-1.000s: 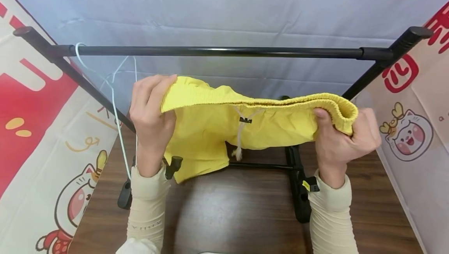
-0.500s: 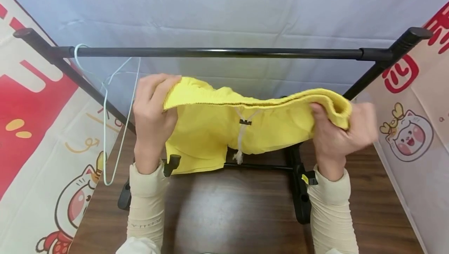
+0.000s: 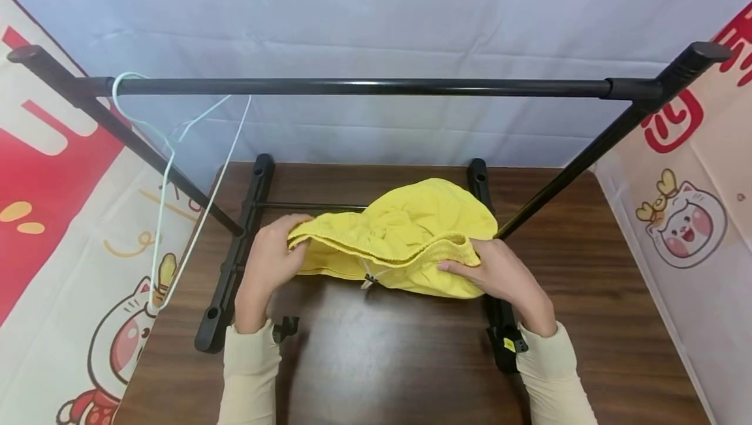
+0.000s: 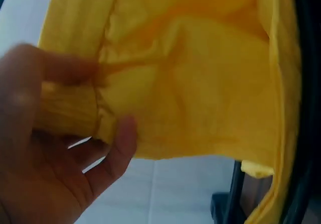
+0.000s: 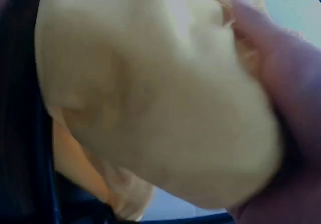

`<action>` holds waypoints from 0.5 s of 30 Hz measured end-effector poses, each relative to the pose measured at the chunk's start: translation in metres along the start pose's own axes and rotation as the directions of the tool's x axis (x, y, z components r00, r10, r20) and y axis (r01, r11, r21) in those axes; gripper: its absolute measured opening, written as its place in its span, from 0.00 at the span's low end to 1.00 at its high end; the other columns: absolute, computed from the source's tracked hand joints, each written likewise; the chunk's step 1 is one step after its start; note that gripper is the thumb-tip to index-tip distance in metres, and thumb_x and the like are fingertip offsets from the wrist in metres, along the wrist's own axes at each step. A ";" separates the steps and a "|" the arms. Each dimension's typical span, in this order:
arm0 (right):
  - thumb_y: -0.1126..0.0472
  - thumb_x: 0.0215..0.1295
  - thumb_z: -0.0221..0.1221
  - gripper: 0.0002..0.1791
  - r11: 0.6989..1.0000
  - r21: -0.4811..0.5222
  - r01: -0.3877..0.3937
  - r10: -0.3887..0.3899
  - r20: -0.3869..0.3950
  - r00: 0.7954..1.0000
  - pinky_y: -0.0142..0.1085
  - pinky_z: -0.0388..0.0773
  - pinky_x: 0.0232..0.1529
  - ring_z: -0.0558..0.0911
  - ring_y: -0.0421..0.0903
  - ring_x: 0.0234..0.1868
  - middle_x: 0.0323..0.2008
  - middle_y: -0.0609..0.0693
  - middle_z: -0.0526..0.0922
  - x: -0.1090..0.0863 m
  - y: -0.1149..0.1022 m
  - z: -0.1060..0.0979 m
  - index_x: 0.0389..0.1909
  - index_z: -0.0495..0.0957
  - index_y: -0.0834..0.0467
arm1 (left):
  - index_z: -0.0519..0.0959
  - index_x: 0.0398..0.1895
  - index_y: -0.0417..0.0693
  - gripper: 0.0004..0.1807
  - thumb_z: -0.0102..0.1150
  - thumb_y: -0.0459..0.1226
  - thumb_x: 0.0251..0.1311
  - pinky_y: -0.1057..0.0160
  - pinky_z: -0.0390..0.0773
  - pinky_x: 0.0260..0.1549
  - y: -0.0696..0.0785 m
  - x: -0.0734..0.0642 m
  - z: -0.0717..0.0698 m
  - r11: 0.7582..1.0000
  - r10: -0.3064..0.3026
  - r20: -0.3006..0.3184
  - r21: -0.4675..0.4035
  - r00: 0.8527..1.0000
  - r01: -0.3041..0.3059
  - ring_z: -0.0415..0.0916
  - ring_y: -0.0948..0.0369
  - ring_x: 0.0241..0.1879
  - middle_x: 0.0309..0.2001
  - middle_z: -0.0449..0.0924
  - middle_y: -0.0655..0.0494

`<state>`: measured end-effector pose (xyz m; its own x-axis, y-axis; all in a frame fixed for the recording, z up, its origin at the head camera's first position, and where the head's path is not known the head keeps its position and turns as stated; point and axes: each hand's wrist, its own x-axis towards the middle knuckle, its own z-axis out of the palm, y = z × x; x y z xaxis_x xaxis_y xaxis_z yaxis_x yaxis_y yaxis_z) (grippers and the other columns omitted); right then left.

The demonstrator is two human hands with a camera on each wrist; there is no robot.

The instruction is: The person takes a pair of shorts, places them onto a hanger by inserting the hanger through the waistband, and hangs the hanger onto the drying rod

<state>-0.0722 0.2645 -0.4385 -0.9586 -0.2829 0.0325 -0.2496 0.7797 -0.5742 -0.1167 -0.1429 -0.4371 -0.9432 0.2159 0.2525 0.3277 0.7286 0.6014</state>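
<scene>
Yellow drawstring shorts (image 3: 423,216) puff out between both hands, low over the wooden surface in the head view. Their elastic waistband faces the person, and the white cord with its dark toggle (image 3: 370,277) hangs at the front. My left hand (image 3: 275,256) grips the waistband's left end; the left wrist view shows the thumb and a finger (image 4: 125,138) on the cloth. At the other end, my right hand (image 3: 499,271) holds the waistband with the thumb on the near side. Bulging fabric (image 5: 150,93) fills much of the right wrist view and hides most of those fingers.
A black garment rack stands around the work, its top bar (image 3: 364,87) crossing above the hands. One pale green hanger (image 3: 170,151) hangs at the bar's left end. Rack feet (image 3: 226,281) rest on the brown wooden surface (image 3: 376,360). Printed cloth walls enclose the sides.
Both hands have lowered the shorts from near the bar toward the wooden surface and drawn closer together. The fabric now billows upward behind the waistband. The hanger has swung and turned slightly.
</scene>
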 end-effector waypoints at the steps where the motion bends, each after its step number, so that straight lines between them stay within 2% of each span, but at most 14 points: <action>1: 0.39 0.69 0.67 0.20 1.000 0.006 -0.020 0.020 0.017 1.000 0.30 0.70 0.27 0.69 0.35 0.20 0.17 0.38 0.67 -0.001 0.001 0.000 0.25 0.76 0.46 | 0.85 0.57 0.50 0.17 0.60 0.36 0.66 0.59 0.75 0.30 -0.002 -0.002 -0.002 1.000 -0.016 0.052 0.012 0.999 0.015 0.75 0.58 0.29 0.41 0.87 0.53; 3: 0.41 0.72 0.65 0.20 0.999 0.021 -0.045 0.045 0.018 0.999 0.31 0.71 0.26 0.70 0.35 0.19 0.16 0.39 0.68 -0.004 0.002 -0.002 0.24 0.76 0.48 | 0.85 0.56 0.51 0.17 0.61 0.38 0.66 0.61 0.71 0.25 -0.004 -0.004 -0.007 0.999 -0.043 0.173 0.018 0.984 0.040 0.68 0.61 0.21 0.29 0.83 0.56; 5: 0.43 0.73 0.64 0.21 0.998 0.029 -0.049 0.049 -0.010 0.999 0.31 0.70 0.25 0.70 0.35 0.18 0.15 0.39 0.67 -0.007 0.002 -0.008 0.22 0.75 0.48 | 0.84 0.57 0.52 0.17 0.62 0.39 0.67 0.63 0.68 0.22 -0.005 -0.005 -0.012 0.998 -0.058 0.293 0.014 0.954 0.057 0.61 0.64 0.16 0.21 0.74 0.59; 7: 0.44 0.71 0.66 0.19 0.999 0.033 -0.032 0.033 -0.035 0.999 0.30 0.69 0.26 0.69 0.35 0.19 0.15 0.38 0.66 -0.011 0.003 -0.014 0.22 0.76 0.47 | 0.83 0.60 0.53 0.17 0.62 0.40 0.70 0.63 0.69 0.23 -0.005 -0.006 -0.017 0.998 -0.059 0.370 -0.011 0.927 0.068 0.62 0.66 0.15 0.20 0.74 0.59; 8: 0.45 0.69 0.68 0.20 0.999 0.034 -0.021 0.023 -0.041 0.999 0.30 0.68 0.25 0.68 0.34 0.19 0.15 0.37 0.64 -0.013 0.003 -0.017 0.21 0.74 0.47 | 0.83 0.61 0.53 0.17 0.62 0.41 0.71 0.63 0.71 0.24 -0.004 -0.007 -0.019 0.997 -0.056 0.380 -0.028 0.923 0.071 0.63 0.66 0.16 0.21 0.75 0.57; 9: 0.45 0.67 0.70 0.21 0.999 0.032 -0.008 0.009 -0.039 0.999 0.29 0.67 0.25 0.66 0.34 0.19 0.16 0.37 0.63 -0.015 0.003 -0.020 0.21 0.73 0.47 | 0.82 0.62 0.53 0.17 0.61 0.40 0.72 0.63 0.73 0.25 -0.003 -0.008 -0.022 0.996 -0.050 0.374 -0.054 0.926 0.076 0.69 0.65 0.17 0.26 0.79 0.56; 11: 0.45 0.62 0.74 0.23 0.999 0.033 0.009 -0.009 0.001 1.000 0.28 0.65 0.25 0.63 0.32 0.19 0.17 0.36 0.60 -0.020 0.003 -0.024 0.22 0.70 0.47 | 0.81 0.63 0.52 0.18 0.60 0.38 0.73 0.62 0.79 0.30 0.000 -0.008 -0.027 0.994 -0.019 0.301 -0.099 0.954 0.051 0.80 0.62 0.25 0.39 0.86 0.52; 13: 0.46 0.60 0.76 0.21 0.999 0.044 0.030 -0.032 0.046 0.998 0.28 0.65 0.26 0.64 0.32 0.20 0.18 0.36 0.61 -0.023 0.002 -0.026 0.23 0.71 0.46 | 0.81 0.64 0.53 0.20 0.61 0.34 0.70 0.60 0.81 0.35 0.005 -0.006 -0.032 0.993 0.029 0.170 -0.122 0.985 -0.008 0.84 0.59 0.35 0.48 0.86 0.50; 14: 0.48 0.61 0.75 0.21 0.998 0.046 0.035 -0.038 0.059 0.998 0.28 0.65 0.26 0.63 0.31 0.20 0.19 0.36 0.61 -0.025 0.000 -0.028 0.23 0.70 0.46 | 0.81 0.64 0.52 0.22 0.61 0.31 0.68 0.59 0.82 0.38 0.008 -0.004 -0.035 0.991 0.073 0.088 -0.120 0.993 -0.062 0.84 0.57 0.39 0.51 0.86 0.50; 15: 0.51 0.63 0.74 0.20 0.998 0.045 0.044 -0.047 0.054 0.997 0.28 0.66 0.27 0.64 0.32 0.21 0.19 0.37 0.63 -0.026 -0.002 -0.030 0.23 0.71 0.46 | 0.81 0.64 0.50 0.24 0.60 0.28 0.65 0.57 0.83 0.41 0.012 -0.001 -0.037 0.987 0.115 0.006 -0.117 0.993 -0.114 0.85 0.56 0.42 0.54 0.85 0.49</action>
<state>-0.0508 0.2872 -0.4140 -0.9372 -0.3484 0.0153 -0.2852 0.7405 -0.6085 -0.1095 -0.1590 -0.4021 -0.8994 0.3024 0.3156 0.4371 0.6181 0.6534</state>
